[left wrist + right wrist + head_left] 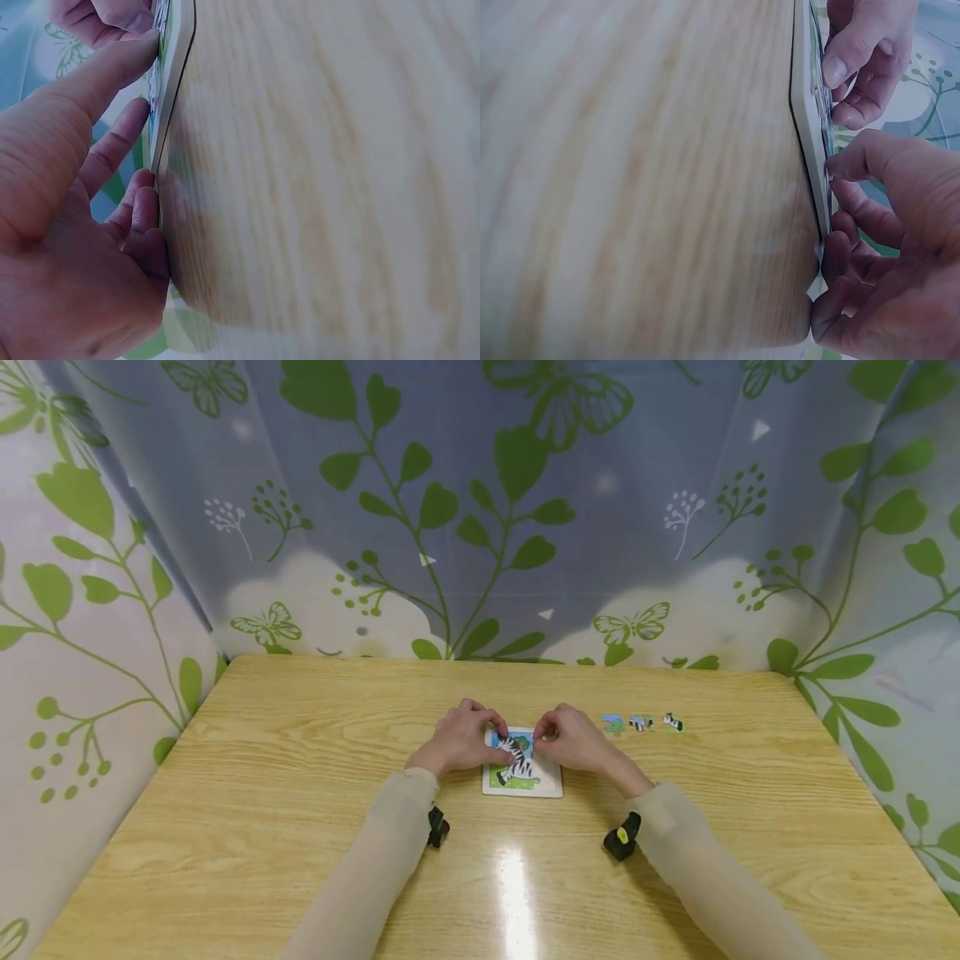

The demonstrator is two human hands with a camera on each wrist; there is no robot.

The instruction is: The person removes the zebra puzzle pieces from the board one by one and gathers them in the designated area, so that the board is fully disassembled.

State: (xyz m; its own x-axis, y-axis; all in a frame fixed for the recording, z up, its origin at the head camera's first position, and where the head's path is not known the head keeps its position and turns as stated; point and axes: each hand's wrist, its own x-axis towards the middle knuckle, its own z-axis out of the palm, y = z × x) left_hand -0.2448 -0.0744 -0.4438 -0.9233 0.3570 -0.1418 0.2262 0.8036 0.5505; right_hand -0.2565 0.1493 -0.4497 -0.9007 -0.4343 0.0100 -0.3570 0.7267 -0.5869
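Observation:
A small square puzzle board (pixel 551 783) with a pale rim lies on the table, with zebra-patterned pieces (pixel 517 768) covering its left and middle part. My left hand (pixel 462 737) is at the board's left side; its thumb and forefinger are spread and touch the pieces, while the other fingers bend loosely by the edge in the left wrist view. At the upper right, my right hand (pixel 573 739) pinches the edge of a blue and green puzzle piece (pixel 522 742) between thumb and forefinger. Fingertips partly hide that piece. The right wrist view shows the right thumb (pixel 847 163) against the board's face.
Right of my right hand lie three loose pieces in a row: a blue and green piece (pixel 613 724), a blue, black and white piece (pixel 641 722) and a black and white piece (pixel 672 722). A leaf-patterned curtain (pixel 480 527) stands behind the wooden table (pixel 300 827).

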